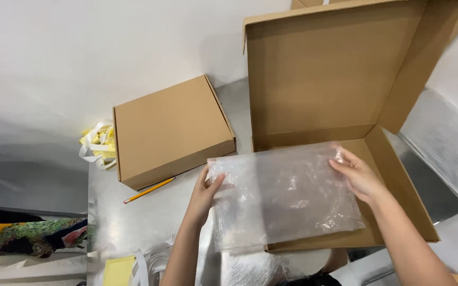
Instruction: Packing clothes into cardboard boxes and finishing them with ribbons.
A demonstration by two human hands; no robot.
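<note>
Both hands, left hand (206, 191) and right hand (357, 176), grip a clear plastic bag (287, 193), seemingly empty, over the open cardboard box (398, 180).

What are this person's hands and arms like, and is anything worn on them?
Both are bare: the left hand and right hand wear no gloves, and no rings, watch or bracelets show. The forearms are uncovered down to the picture's lower edge, with no sleeve in view.
</note>
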